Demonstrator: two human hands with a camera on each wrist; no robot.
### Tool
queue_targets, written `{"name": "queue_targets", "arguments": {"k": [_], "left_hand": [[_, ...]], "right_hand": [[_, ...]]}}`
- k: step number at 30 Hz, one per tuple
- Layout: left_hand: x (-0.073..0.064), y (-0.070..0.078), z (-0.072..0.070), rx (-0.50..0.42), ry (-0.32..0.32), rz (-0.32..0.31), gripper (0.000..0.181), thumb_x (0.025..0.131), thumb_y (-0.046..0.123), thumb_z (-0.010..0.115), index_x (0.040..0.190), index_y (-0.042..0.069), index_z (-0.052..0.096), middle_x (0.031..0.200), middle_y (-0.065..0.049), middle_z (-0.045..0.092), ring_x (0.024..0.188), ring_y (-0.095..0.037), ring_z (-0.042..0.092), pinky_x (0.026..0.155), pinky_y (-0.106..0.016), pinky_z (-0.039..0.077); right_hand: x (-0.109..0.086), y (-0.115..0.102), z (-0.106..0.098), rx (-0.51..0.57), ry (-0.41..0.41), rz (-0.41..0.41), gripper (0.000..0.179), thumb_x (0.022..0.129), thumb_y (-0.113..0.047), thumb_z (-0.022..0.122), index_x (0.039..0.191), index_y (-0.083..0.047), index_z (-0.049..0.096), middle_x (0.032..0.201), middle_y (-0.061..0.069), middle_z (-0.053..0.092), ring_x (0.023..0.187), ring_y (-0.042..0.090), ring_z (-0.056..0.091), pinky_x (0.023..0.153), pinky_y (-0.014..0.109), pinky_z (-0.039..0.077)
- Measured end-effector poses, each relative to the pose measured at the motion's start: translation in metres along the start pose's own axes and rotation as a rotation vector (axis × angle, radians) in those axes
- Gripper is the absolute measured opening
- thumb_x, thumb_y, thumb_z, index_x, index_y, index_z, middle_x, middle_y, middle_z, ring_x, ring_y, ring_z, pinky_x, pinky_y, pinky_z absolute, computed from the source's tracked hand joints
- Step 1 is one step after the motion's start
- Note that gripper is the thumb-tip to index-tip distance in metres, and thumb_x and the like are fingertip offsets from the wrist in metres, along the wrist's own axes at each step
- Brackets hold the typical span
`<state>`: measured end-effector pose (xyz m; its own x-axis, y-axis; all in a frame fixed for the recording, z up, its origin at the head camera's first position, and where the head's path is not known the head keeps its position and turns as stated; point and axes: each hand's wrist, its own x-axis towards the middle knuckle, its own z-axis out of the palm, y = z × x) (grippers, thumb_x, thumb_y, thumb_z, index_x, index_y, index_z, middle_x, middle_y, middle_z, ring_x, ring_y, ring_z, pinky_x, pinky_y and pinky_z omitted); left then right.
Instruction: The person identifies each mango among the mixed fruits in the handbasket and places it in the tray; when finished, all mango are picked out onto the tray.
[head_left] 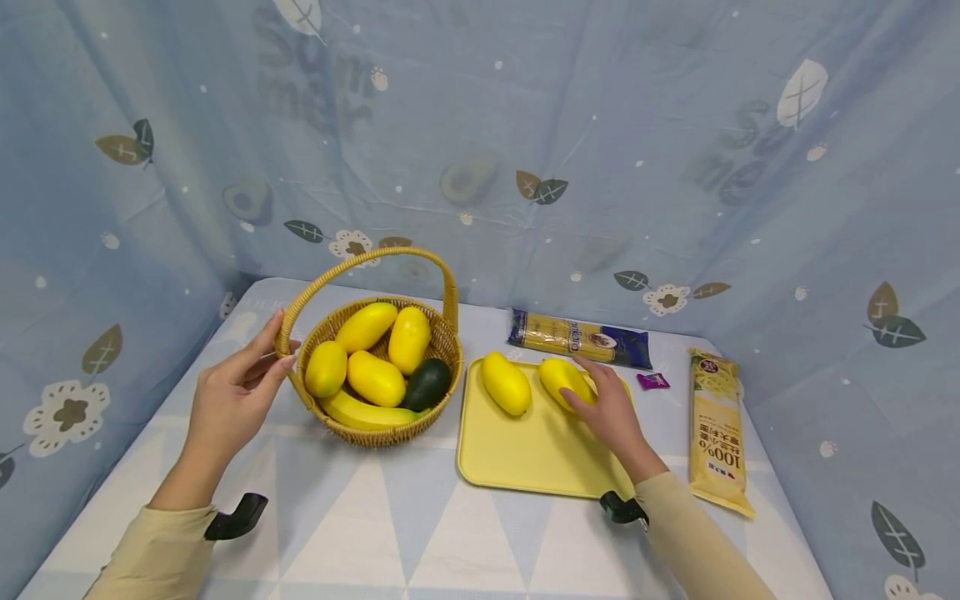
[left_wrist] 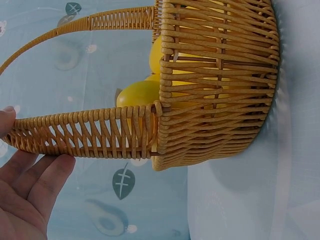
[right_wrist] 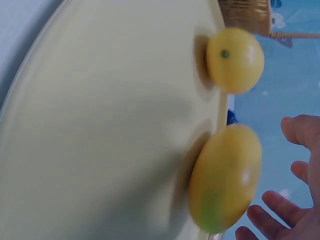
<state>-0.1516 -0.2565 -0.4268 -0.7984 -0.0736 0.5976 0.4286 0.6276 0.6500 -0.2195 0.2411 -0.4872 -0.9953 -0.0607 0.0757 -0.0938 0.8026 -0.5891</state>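
Observation:
At the basket's left side, my left hand [head_left: 234,398] pinches the handle [head_left: 330,271] of a wicker basket [head_left: 367,437] between thumb and fingers. Inside lie several yellow mangoes [head_left: 377,379], a banana [head_left: 367,414] and a dark green avocado [head_left: 428,384]. Two more mangoes rest on a yellow tray [head_left: 525,462]. My right hand [head_left: 606,410] reaches over the right mango [head_left: 559,377], fingers spread around its far and near sides. In the right wrist view a gap shows between the thumb and this mango [right_wrist: 226,177]. The left mango [head_left: 506,383] lies apart from my hand.
Behind the tray lies a blue and yellow pasta packet [head_left: 577,337]. A small purple wrapped sweet [head_left: 652,381] is right of it. A long yellow food packet [head_left: 717,429] lies at the table's right edge. Patterned blue curtains [head_left: 480,150] surround the table.

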Motion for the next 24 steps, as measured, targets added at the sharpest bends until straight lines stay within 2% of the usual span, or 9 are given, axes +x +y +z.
{"name": "queue_targets", "arguments": {"k": [8,12,18,24], "left_hand": [[0.000,0.001,0.000,-0.011,0.000,-0.009,0.077,0.087,-0.011,0.073,0.151,0.026,0.050,0.116,-0.022,0.072,0.102,0.021,0.055,0.081,-0.003,0.046],[0.000,0.000,0.001,-0.013,0.000,-0.006,0.076,0.087,-0.010,0.074,0.151,0.025,0.050,0.117,-0.022,0.072,0.102,0.021,0.055,0.081,-0.003,0.046],[0.000,-0.002,0.001,-0.004,0.009,0.014,0.077,0.086,-0.011,0.074,0.150,0.024,0.051,0.115,-0.022,0.072,0.101,0.022,0.055,0.081,-0.003,0.046],[0.000,-0.001,0.001,-0.004,0.011,0.018,0.077,0.086,-0.012,0.074,0.150,0.025,0.050,0.115,-0.022,0.073,0.102,0.021,0.055,0.081,-0.003,0.046]], "right_hand": [[-0.003,-0.036,0.002,0.039,0.020,-0.119,0.061,0.096,-0.035,0.071,0.151,-0.017,0.050,0.149,0.017,0.047,0.137,0.041,0.043,0.113,0.066,0.035],[-0.003,-0.058,0.004,0.060,-0.020,-0.153,0.061,0.097,-0.037,0.070,0.152,-0.022,0.049,0.151,0.012,0.046,0.136,0.039,0.045,0.111,0.064,0.039],[0.003,-0.093,0.015,0.128,-0.106,-0.184,0.061,0.096,-0.038,0.071,0.152,-0.031,0.048,0.148,0.005,0.048,0.129,0.033,0.054,0.107,0.053,0.048],[0.010,-0.130,0.034,0.134,-0.204,-0.271,0.062,0.098,-0.039,0.070,0.154,-0.031,0.045,0.148,0.001,0.049,0.126,0.025,0.055,0.105,0.044,0.050]]}}
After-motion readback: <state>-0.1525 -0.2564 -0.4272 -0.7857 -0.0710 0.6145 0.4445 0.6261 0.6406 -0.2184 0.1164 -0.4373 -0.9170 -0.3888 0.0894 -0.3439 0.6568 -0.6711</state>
